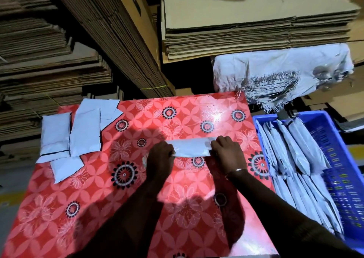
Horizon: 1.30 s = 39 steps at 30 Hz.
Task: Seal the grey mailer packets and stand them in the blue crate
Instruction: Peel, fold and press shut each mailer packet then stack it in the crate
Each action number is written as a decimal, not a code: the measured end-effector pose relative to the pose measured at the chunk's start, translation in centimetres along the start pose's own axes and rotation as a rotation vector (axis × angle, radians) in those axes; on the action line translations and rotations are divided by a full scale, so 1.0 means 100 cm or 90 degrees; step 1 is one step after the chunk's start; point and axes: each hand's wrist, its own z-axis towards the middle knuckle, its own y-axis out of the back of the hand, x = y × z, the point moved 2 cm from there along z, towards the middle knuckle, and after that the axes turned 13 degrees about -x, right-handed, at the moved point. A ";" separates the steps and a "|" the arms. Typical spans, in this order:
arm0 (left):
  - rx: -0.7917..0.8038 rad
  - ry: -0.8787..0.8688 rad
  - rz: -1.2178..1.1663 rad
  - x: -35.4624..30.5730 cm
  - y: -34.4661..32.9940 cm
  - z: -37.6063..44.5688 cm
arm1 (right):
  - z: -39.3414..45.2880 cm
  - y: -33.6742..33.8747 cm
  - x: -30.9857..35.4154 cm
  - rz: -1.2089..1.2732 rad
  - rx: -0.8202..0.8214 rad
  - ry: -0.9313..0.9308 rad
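Crosswise, mailer packet [190,148] spans both hands [194,155].

We see a red flowered tabletop [137,198] in front of us. Behind it rise stacks of flattened cardboard [246,21], some lying flat, some leaning upright at the left. A frayed white woven sack [275,72] hangs over a stack at the right.
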 end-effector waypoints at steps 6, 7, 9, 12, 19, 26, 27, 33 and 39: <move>0.022 -0.020 0.010 0.005 -0.013 -0.042 | -0.033 -0.014 0.006 0.042 -0.017 -0.060; 0.035 0.000 0.012 0.004 -0.014 -0.044 | -0.033 -0.014 0.006 0.052 -0.032 -0.060; 0.061 0.025 0.025 0.001 -0.013 -0.046 | -0.031 -0.013 0.005 0.058 -0.042 -0.053; 0.090 0.019 0.023 0.000 -0.013 -0.046 | -0.031 -0.011 0.005 0.078 -0.024 -0.057; 0.087 0.070 -0.010 -0.008 -0.002 -0.069 | -0.038 -0.008 -0.002 0.150 -0.005 -0.093; -0.016 0.019 -0.094 -0.042 -0.010 -0.047 | -0.015 0.002 0.025 0.215 -0.109 -0.078; -0.011 0.009 -0.088 -0.045 -0.016 -0.038 | -0.009 -0.001 0.030 0.219 -0.101 -0.079; 0.094 -0.040 0.002 -0.050 -0.045 -0.003 | 0.018 -0.028 0.048 0.176 0.063 -0.091; 0.139 -0.060 0.070 -0.033 -0.059 0.004 | 0.032 -0.053 0.049 0.128 0.122 -0.068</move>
